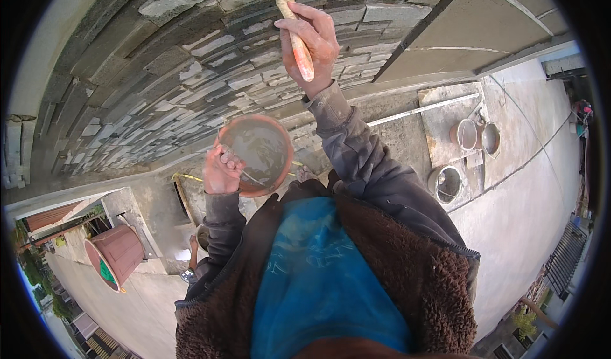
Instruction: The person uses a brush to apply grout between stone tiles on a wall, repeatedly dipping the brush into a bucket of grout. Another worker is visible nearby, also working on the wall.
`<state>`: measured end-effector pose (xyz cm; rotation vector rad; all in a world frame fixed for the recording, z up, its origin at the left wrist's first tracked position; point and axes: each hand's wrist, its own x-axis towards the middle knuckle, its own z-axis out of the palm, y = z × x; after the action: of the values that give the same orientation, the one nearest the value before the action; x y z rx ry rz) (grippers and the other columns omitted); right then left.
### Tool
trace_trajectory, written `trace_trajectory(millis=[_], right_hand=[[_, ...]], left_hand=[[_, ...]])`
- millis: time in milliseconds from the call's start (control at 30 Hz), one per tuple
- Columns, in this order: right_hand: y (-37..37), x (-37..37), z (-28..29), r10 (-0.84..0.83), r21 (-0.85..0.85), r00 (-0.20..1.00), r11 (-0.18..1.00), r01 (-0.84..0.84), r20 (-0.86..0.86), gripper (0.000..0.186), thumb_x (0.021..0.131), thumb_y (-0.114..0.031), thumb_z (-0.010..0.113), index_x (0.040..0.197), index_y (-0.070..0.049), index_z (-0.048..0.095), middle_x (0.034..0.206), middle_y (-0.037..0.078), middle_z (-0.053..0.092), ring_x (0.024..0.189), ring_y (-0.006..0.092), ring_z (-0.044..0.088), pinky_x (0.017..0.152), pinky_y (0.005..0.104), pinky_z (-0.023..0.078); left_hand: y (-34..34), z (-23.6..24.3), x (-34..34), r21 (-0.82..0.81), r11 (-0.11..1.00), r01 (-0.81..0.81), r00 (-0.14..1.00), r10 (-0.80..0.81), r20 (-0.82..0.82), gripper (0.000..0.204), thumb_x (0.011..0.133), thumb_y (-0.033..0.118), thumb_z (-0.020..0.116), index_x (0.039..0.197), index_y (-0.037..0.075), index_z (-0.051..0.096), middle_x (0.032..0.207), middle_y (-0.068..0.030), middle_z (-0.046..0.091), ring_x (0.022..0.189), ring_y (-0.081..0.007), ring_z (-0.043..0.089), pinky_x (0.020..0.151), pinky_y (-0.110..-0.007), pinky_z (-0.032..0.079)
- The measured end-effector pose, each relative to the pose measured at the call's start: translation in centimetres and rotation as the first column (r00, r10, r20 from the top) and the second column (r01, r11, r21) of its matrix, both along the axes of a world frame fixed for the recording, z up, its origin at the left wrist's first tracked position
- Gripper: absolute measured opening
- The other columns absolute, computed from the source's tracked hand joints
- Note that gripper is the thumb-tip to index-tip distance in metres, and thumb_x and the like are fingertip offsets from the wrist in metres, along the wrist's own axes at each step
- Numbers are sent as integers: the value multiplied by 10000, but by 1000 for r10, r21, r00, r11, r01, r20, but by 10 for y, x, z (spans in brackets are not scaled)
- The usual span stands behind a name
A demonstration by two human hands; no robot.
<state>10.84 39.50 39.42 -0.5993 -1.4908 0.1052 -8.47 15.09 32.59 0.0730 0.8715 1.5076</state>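
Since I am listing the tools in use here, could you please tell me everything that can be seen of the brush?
The brush has pale, straw-coloured bristles and a stout handle, light along its length and reddish-orange towards the rounded butt, with worn-looking colour; its material is unclear. The right hand grips the handle, fingers partly covering it. It slants, bristles towards the picture's upper edge, butt towards the wrist. Behind it is the stone-clad wall; I cannot tell whether the bristles touch it.

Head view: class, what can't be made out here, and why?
Head view:
Floor of the round orange basin: under murky grey liquid.
Bristle tips of the orange-stained brush in the right hand: cut off by the upper edge.
Anything inside the left hand: hidden by its curled fingers.
Contents of the round, pale-rimmed bucket at right: too small.
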Motion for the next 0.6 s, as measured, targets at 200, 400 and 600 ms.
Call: trace_trajectory(millis=[200, 400, 600], right_hand=[[32, 66, -6, -225, -121, 921, 973, 196, -316, 154, 847, 7, 740, 945, -112, 745, 1135, 112, 658, 1050, 247, 637, 879, 350, 533], [-15, -12, -18, 45, -66, 998, 997, -48, -45, 219, 804, 46, 735, 923, -138, 733, 1219, 130, 608, 1057, 295, 605, 898, 393, 526], [2, -57, -24, -233, 222, 954, 957, 189, 189, 213, 718, -53, 792, 882, -151, 698, 1283, 58, 574, 1204, 316, 512, 997, 446, 512]], left_hand=[[-14, 6, 2, -27, 998, -50, 999, 50, 1, 127, 969, 256, 588, 913, 143, 578, 729, 55, 498, 642, -115, 504, 673, -331, 434], [-2, 3, 3, -13, 1000, 9, 1000, -9, -2, 166, 986, 284, 569, 911, 136, 566, 725, 54, 480, 657, -115, 495, 696, -336, 447], [-6, -9, 8, 10, 1000, 20, 999, -20, 37, 183, 1002, 289, 537, 917, 128, 558, 731, 49, 474, 656, -122, 487, 706, -341, 444]])
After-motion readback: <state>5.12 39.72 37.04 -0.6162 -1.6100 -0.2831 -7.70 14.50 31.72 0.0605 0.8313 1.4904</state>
